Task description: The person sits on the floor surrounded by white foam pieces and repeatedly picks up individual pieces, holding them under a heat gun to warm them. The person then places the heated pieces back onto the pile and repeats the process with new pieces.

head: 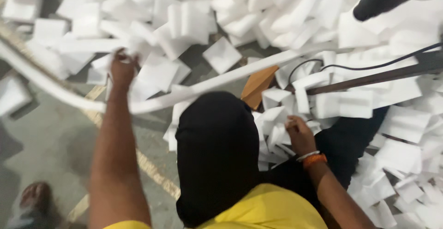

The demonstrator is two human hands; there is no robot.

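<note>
While the left hand (122, 67) grips a long white strip (221, 79) running from 9 to 3 o'clock, the right hand (299, 134) pinches foam scraps (277, 132) at 4 o'clock; both look light, bendy, crumbly—best held mid-length.

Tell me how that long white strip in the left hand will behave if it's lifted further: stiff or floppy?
Probably floppy: the long white strip curves and sags between the left hand and its far end. Likely light for its size, since it looks like the same foam as the white foam pieces heaped around. It may snap or crease if bent sharply.
</note>
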